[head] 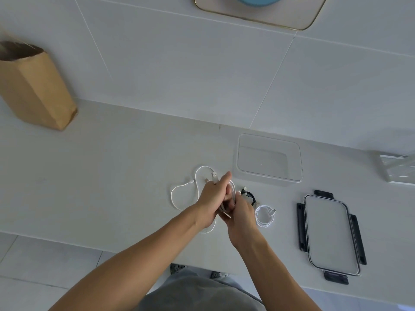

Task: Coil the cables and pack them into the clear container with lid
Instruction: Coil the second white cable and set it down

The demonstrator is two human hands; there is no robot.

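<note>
Gripping loops of a white cable (pixel 186 187), the left hand (pixel 212 198) and right hand (pixel 241 212) are meeting over the counter (pixel 112 176), its loose end trailing left. A black cable (pixel 249 196) and coiled white cable (pixel 265 215) are lying beside them, near the open clear container (pixel 269 140) and its lid (pixel 330 234).

The container (pixel 269 159) looks like clear, glossy plastic, and its lid (pixel 330 234) has a clear smooth panel edged by matt black plastic clips. The white cable (pixel 183 191) has a smooth, slightly shiny sheath. The bag (pixel 33 86) is matt brown paper. The pale tabletop (pixel 112 176) appears smooth and matt.
</note>
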